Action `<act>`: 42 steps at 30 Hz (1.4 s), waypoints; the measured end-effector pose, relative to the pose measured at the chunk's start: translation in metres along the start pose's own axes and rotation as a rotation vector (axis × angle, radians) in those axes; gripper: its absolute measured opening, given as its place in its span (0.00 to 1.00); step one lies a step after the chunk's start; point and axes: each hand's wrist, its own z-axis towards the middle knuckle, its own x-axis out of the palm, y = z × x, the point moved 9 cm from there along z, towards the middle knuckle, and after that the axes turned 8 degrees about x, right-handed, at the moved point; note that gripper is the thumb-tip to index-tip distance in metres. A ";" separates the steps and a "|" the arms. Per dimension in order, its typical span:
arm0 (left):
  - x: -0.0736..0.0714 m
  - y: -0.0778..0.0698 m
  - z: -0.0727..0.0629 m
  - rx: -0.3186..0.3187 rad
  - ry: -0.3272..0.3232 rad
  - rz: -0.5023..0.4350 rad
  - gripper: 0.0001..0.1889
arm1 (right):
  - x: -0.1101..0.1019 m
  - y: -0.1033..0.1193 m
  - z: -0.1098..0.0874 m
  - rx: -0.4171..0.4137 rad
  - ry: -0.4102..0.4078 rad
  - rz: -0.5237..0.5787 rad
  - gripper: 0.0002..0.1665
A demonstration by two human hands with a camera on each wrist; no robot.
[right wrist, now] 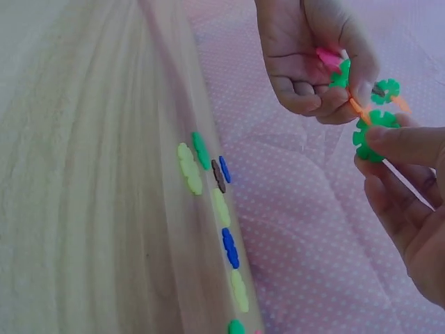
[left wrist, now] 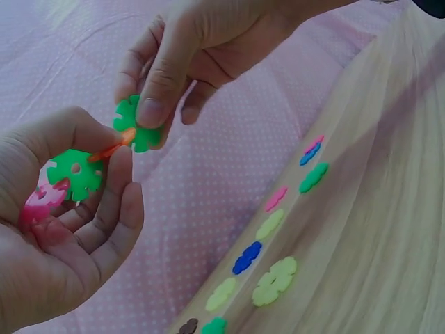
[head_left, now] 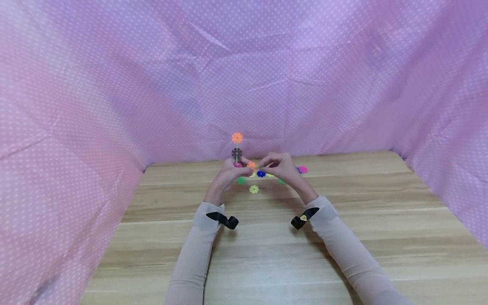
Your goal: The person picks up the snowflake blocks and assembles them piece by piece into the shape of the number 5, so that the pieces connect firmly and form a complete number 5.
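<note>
My left hand (head_left: 228,171) holds a chain of notched plastic snowflake discs. In the left wrist view, a pink disc (left wrist: 43,202) and a green disc (left wrist: 75,174) sit within its curled fingers. An orange disc (left wrist: 111,145) is pinched between thumb and finger, edge-on. Upward from this hand rises the rest of the chain, with a brown disc (head_left: 237,153) and an orange end disc (head_left: 237,137). My right hand (head_left: 281,166) pinches another green disc (right wrist: 367,145) against the orange disc's edge. Whether their slots are fully engaged, I cannot tell.
Several loose discs lie on the wooden table (head_left: 259,254) near its far edge, among them a yellow disc (head_left: 253,189), a blue disc (head_left: 261,174) and a pink disc (head_left: 303,170). Pink dotted cloth (head_left: 244,84) hangs behind and at both sides.
</note>
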 end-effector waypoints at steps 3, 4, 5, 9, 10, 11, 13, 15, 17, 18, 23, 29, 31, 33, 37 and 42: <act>-0.001 0.001 0.000 0.004 0.008 0.017 0.11 | 0.001 -0.010 0.002 0.034 0.025 0.038 0.07; -0.001 0.001 0.001 0.005 0.013 0.019 0.11 | 0.001 -0.012 0.002 0.043 0.040 0.051 0.07; -0.001 0.001 0.001 0.005 0.019 0.018 0.11 | 0.001 -0.014 0.003 0.053 0.057 0.063 0.08; -0.002 0.004 0.002 -0.008 0.034 0.011 0.12 | 0.001 -0.020 0.005 0.077 0.139 0.086 0.09; -0.002 0.005 0.003 -0.014 0.033 0.016 0.13 | 0.001 -0.020 0.005 0.086 0.162 0.089 0.09; -0.003 0.006 0.003 -0.019 0.033 0.020 0.13 | 0.001 -0.021 0.006 0.097 0.183 0.085 0.10; -0.004 0.007 0.003 -0.028 0.032 0.035 0.14 | 0.000 -0.022 0.006 0.128 0.221 0.074 0.11; -0.005 0.008 0.003 -0.033 0.032 0.043 0.14 | -0.002 -0.022 0.007 0.162 0.258 0.057 0.12; -0.006 0.008 0.003 -0.031 0.031 0.046 0.15 | -0.004 -0.022 0.008 0.192 0.293 0.029 0.13; -0.006 0.008 0.003 -0.030 0.031 0.047 0.15 | -0.005 -0.022 0.008 0.201 0.311 0.012 0.14; -0.007 0.008 0.003 -0.028 0.031 0.049 0.15 | -0.012 -0.030 0.010 0.223 0.400 -0.080 0.18; -0.008 0.009 0.002 -0.055 0.027 0.049 0.14 | -0.023 -0.049 0.009 0.254 0.434 -0.185 0.17; -0.008 0.008 0.001 -0.058 0.026 0.048 0.14 | -0.027 -0.056 0.008 0.266 0.444 -0.201 0.17; -0.008 0.008 0.001 -0.059 0.025 0.042 0.14 | -0.031 -0.062 0.006 0.274 0.452 -0.223 0.17; -0.008 0.008 0.001 -0.061 0.026 0.041 0.14 | -0.037 -0.076 0.002 0.320 0.469 -0.248 0.20; -0.007 0.007 0.000 -0.050 0.030 0.034 0.14 | -0.039 -0.087 -0.002 0.356 0.481 -0.264 0.21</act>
